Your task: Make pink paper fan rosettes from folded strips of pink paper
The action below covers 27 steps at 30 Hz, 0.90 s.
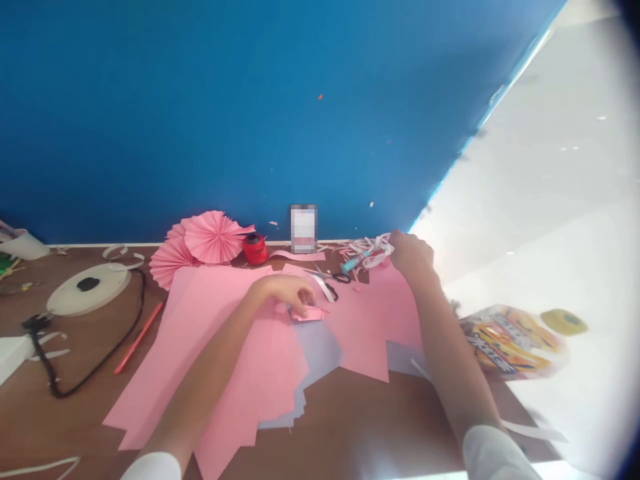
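My left hand rests on the pink paper sheets, fingers curled down on a small folded pink paper piece. My right hand reaches far to the back right, closed among a heap of white and pink paper scraps near the blue wall. What its fingers hold is hidden. A teal-capped glue tube lies just left of that hand. Black-handled scissors lie between my two hands.
Pink paper fans and a red tape roll sit by the wall. A white round device with a black cable and a red pencil lie left. A printed plastic packet and yellow tape roll lie right.
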Tool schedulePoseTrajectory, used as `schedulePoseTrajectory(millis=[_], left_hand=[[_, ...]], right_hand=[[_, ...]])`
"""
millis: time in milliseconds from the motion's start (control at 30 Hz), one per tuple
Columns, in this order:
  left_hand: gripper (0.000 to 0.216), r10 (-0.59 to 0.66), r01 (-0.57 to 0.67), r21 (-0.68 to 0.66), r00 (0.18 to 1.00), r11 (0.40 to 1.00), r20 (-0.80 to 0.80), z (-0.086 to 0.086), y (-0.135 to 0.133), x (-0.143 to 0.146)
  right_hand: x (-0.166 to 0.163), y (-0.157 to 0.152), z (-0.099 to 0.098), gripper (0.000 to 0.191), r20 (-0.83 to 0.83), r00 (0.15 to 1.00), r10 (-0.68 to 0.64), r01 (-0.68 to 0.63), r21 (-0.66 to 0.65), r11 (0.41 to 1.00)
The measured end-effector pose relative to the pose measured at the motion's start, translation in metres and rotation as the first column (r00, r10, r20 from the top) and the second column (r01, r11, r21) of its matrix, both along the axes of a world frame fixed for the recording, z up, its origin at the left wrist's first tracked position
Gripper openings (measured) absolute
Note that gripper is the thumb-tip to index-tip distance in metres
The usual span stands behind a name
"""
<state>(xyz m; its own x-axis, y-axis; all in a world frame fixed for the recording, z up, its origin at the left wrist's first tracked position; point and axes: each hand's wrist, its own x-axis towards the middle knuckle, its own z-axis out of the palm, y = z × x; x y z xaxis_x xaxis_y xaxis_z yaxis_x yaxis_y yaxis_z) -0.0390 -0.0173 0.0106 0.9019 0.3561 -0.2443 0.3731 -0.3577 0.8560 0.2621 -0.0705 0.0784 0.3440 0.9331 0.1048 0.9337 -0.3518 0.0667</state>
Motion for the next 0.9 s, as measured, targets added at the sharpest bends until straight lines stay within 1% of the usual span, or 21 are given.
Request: schedulePoseTrajectory(millis=[33,100,133,167,200,233,267,300,333,400,433,467,500,567,633,667,700,733,767,833,900], left_hand=[[0.029,0.020,-0.022,0.042,0.999,0.999,0.032,0.002,-0.001,0.001],[0.025,0.111,-0.124,0.126,0.988,0.984,0.104,0.006,0.000,0.002],[0.023,0.184,-0.209,0.172,0.972,0.963,0.149,0.005,0.003,0.001],[0.022,0.268,-0.309,0.220,0.943,0.925,0.199,0.004,0.006,0.001],[0.021,0.345,-0.411,0.272,0.902,0.870,0.258,0.001,0.011,0.000],[0.021,0.425,-0.531,0.321,0.836,0.784,0.345,-0.004,0.016,-0.002],[0.022,0.468,-0.616,0.369,0.778,0.696,0.419,-0.010,0.022,-0.003],[0.027,0.474,-0.659,0.405,0.745,0.634,0.470,-0.016,0.028,-0.004],[0.033,0.467,-0.674,0.423,0.731,0.605,0.497,-0.022,0.033,-0.005],[0.039,0.446,-0.669,0.423,0.733,0.611,0.514,-0.034,0.040,-0.006],[0.040,0.451,-0.675,0.424,0.728,0.604,0.517,-0.039,0.042,-0.006],[0.039,0.475,-0.687,0.428,0.721,0.587,0.505,-0.043,0.043,-0.006],[0.036,0.514,-0.698,0.450,0.716,0.558,0.473,-0.045,0.044,-0.006],[0.028,0.608,-0.689,0.546,0.707,0.477,0.360,-0.046,0.042,-0.007],[0.025,0.661,-0.634,0.659,0.700,0.404,0.269,-0.041,0.041,-0.010],[0.023,0.655,-0.615,0.688,0.708,0.386,0.265,-0.035,0.040,-0.011],[0.022,0.634,-0.623,0.684,0.714,0.380,0.298,-0.029,0.038,-0.012],[0.019,0.613,-0.645,0.639,0.720,0.420,0.325,-0.022,0.037,-0.012],[0.017,0.590,-0.666,0.559,0.729,0.494,0.348,-0.014,0.036,-0.011],[0.016,0.607,-0.752,0.304,0.655,0.585,0.450,0.000,0.032,-0.007],[0.025,0.617,-0.740,0.073,0.607,0.669,0.501,0.009,0.028,-0.001]], right_hand=[[-0.003,-0.003,0.003,0.035,-0.003,1.000,0.007,-0.007,0.008,1.000],[-0.009,-0.007,0.009,0.036,-0.003,1.000,0.014,-0.014,0.038,0.999],[-0.010,-0.009,0.012,0.037,0.003,1.000,0.014,-0.014,0.068,0.998],[-0.011,-0.010,0.014,0.039,0.009,1.000,0.015,-0.015,0.104,0.994],[-0.012,-0.011,0.015,0.040,0.013,1.000,0.011,-0.013,0.133,0.991],[-0.011,-0.010,0.016,0.042,0.012,1.000,0.003,-0.005,0.147,0.989],[-0.010,-0.008,0.014,0.042,0.004,1.000,-0.006,0.005,0.144,0.990],[-0.008,-0.005,0.011,0.041,-0.006,1.000,-0.019,0.020,0.124,0.992],[-0.005,-0.002,0.007,0.040,-0.017,0.999,-0.039,0.040,0.091,0.995],[0.001,0.006,-0.005,0.039,-0.022,0.997,-0.078,0.079,0.034,0.996],[0.003,0.010,-0.011,0.039,-0.011,0.995,-0.102,0.102,0.021,0.995],[0.005,0.013,-0.017,0.038,0.004,0.996,-0.094,0.094,0.029,0.995],[0.007,0.014,-0.020,0.037,0.020,0.996,-0.083,0.082,0.054,0.995],[0.005,0.013,-0.022,0.034,0.043,0.998,-0.054,0.048,0.126,0.991],[0.000,0.008,-0.017,0.031,0.048,0.999,-0.012,0.001,0.213,0.977],[-0.004,0.005,-0.014,0.030,0.048,0.999,0.019,-0.031,0.266,0.963],[-0.009,0.003,-0.010,0.030,0.050,0.997,0.057,-0.070,0.328,0.942],[-0.014,0.002,-0.007,0.029,0.052,0.994,0.100,-0.113,0.403,0.908],[-0.019,0.002,-0.005,0.029,0.050,0.986,0.157,-0.162,0.474,0.865],[-0.031,0.004,-0.004,0.030,0.000,0.951,0.308,-0.253,0.574,0.779],[-0.044,0.007,-0.007,0.031,-0.111,0.865,0.490,-0.330,0.610,0.720]])
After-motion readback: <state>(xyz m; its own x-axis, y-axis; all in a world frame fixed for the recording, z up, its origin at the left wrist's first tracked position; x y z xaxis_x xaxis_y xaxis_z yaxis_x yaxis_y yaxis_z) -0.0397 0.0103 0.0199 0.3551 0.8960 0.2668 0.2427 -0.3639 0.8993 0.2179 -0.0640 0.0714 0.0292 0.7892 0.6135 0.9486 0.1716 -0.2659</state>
